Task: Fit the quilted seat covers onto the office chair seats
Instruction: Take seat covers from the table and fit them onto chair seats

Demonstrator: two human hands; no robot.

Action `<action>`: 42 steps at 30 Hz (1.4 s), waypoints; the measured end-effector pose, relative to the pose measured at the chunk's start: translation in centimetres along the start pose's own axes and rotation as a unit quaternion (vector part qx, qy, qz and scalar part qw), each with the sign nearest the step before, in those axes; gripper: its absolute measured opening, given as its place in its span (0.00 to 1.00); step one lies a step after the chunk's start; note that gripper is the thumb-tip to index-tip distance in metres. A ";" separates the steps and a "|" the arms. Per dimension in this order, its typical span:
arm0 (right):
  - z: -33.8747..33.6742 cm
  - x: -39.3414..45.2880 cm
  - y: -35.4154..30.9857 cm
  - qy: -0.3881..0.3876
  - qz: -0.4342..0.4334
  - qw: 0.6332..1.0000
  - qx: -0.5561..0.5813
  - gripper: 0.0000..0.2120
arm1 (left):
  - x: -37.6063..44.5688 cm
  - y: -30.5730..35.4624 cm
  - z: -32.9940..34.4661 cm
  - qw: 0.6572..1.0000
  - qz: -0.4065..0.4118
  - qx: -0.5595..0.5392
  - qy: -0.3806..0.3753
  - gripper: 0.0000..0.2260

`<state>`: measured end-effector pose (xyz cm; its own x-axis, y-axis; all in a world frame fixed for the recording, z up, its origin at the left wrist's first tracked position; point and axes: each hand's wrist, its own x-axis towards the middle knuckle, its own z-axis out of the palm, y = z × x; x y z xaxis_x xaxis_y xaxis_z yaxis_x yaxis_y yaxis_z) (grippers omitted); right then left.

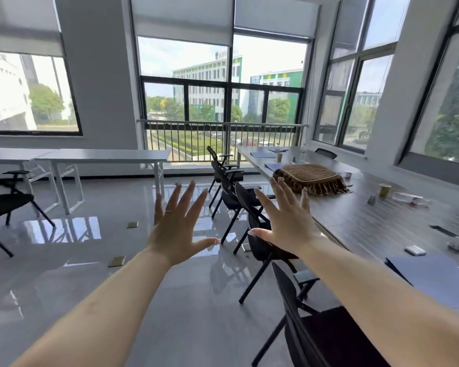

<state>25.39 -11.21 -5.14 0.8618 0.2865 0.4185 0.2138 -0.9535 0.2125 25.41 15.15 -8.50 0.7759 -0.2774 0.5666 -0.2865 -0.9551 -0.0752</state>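
Head view: the left hand (pixel 180 223) and right hand (pixel 286 221) are reaching forward, fingers spread, holding nothing. Brown fringed covers (pixel 312 178) are lying stacked on the tabletop (pixel 382 223) at two o'clock. Black chairs (pixel 239 200) are lining its left edge.

Two hands, the left hand (pixel 180 223) and the right hand (pixel 289 221), are raised with fingers spread. Along the left edge of the long table (pixel 382 221) stand four black chairs (pixel 260 229). On that table lie one pile of brown seat covers (pixel 312 177) and two paper cups (pixel 384 190).
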 end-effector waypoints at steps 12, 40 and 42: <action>10.4 22.2 -2.6 0.015 -0.002 1.000 -0.010 0.46 | 14.5 -15.3 11.8 1.000 -0.007 0.010 -0.012 0.46; 45.0 76.3 9.3 -0.043 0.099 0.994 -0.026 0.46 | 69.9 -34.9 53.5 0.988 0.143 -0.041 -0.048 0.47; 46.7 79.6 10.5 -0.043 0.125 0.991 -0.031 0.45 | 74.2 -35.6 56.1 0.985 0.160 -0.051 -0.045 0.47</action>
<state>117.69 -2.79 -10.88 0.9212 0.0297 0.3879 -0.0386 -0.9852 0.1673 124.68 22.73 -9.77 0.6819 -0.5747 0.4525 -0.5761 -0.8031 -0.1519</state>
